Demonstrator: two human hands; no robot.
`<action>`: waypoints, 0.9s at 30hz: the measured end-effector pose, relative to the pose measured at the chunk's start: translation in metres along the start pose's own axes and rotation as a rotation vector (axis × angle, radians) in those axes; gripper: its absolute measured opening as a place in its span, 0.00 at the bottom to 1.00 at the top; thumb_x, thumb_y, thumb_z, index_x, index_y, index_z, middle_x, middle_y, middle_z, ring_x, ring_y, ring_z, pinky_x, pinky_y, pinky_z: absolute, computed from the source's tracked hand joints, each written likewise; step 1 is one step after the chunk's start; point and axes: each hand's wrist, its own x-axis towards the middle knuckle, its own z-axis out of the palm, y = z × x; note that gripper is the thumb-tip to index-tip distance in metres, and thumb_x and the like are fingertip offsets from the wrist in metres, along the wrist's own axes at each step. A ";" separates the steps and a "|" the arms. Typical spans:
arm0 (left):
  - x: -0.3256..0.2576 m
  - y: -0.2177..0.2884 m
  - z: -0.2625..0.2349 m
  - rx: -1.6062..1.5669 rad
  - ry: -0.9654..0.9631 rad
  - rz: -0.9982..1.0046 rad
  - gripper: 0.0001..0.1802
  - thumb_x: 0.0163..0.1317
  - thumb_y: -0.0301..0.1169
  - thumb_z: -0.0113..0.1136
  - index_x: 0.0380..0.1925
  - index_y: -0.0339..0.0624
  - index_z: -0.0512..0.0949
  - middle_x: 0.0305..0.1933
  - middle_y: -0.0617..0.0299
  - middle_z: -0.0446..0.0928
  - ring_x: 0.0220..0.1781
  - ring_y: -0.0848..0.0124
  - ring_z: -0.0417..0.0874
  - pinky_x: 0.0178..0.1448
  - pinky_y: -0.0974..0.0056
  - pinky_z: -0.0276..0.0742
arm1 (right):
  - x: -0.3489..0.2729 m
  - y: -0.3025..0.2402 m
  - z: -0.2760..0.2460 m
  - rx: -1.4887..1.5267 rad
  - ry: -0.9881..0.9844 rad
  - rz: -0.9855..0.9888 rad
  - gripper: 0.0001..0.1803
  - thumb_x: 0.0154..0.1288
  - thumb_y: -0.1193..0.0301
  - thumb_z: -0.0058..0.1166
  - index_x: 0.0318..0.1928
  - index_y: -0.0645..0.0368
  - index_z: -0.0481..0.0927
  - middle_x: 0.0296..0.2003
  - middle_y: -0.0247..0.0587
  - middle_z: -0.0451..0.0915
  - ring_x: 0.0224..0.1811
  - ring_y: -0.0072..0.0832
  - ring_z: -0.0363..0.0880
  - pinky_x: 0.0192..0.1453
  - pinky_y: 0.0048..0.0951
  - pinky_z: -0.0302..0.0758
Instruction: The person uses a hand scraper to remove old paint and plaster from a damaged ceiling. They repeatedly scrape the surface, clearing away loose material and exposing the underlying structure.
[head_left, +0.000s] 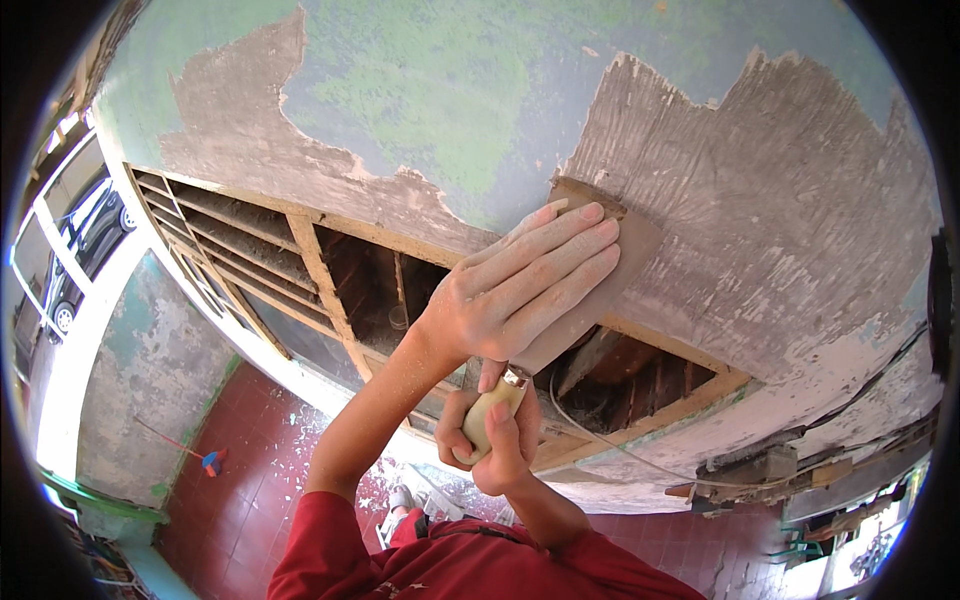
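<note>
Scraper (572,328) lies against the peeling wall (760,180); my feed shows the right hand (508,450) wrapped round its handle (487,418), the left hand (525,275) flat on the blade (640,250), presumably for pressure.

- Setting: apparently a house porch under repair.
- Wall (770,180): green-blue paint, partly stripped to grey.
- Wooden vent frame (320,272): slatted, set into the wall.
- Floor (222,495): red tiles, strewn with pale flakes (287,472).
- Beyond the low side wall (140,385): a parked car (97,222).
</note>
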 end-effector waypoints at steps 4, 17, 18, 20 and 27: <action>-0.008 0.003 0.000 0.039 -0.017 0.004 0.22 0.48 0.28 0.54 0.45 0.31 0.77 0.51 0.52 0.76 0.57 0.59 0.76 0.61 0.55 0.74 | -0.007 0.001 -0.003 -0.014 0.003 0.043 0.14 0.70 0.57 0.33 0.45 0.53 0.53 0.11 0.41 0.63 0.06 0.21 0.54 0.10 0.21 0.51; -0.001 -0.005 -0.002 0.022 -0.016 0.052 0.25 0.45 0.30 0.53 0.45 0.30 0.77 0.51 0.51 0.76 0.57 0.58 0.76 0.61 0.54 0.73 | -0.001 0.000 0.002 0.010 0.009 0.012 0.13 0.70 0.59 0.33 0.45 0.52 0.54 0.11 0.41 0.63 0.06 0.20 0.53 0.09 0.21 0.51; 0.003 -0.006 -0.002 0.014 -0.008 0.049 0.24 0.45 0.30 0.53 0.45 0.30 0.77 0.51 0.51 0.76 0.57 0.58 0.76 0.61 0.54 0.73 | 0.002 -0.003 0.003 0.014 -0.013 -0.001 0.13 0.70 0.59 0.33 0.45 0.52 0.54 0.11 0.42 0.63 0.06 0.20 0.53 0.09 0.20 0.51; 0.013 -0.009 -0.004 -0.001 0.008 0.043 0.24 0.46 0.31 0.53 0.45 0.30 0.77 0.51 0.51 0.76 0.57 0.58 0.76 0.61 0.54 0.74 | 0.006 -0.007 0.003 0.031 -0.026 -0.003 0.13 0.70 0.58 0.34 0.45 0.53 0.54 0.11 0.42 0.63 0.06 0.20 0.54 0.10 0.20 0.51; -0.001 -0.003 0.001 0.016 -0.017 0.045 0.22 0.47 0.27 0.55 0.44 0.30 0.77 0.51 0.51 0.76 0.57 0.58 0.76 0.61 0.55 0.74 | -0.001 0.002 -0.001 -0.015 0.013 -0.013 0.15 0.70 0.58 0.34 0.45 0.53 0.54 0.12 0.43 0.65 0.06 0.20 0.52 0.10 0.20 0.51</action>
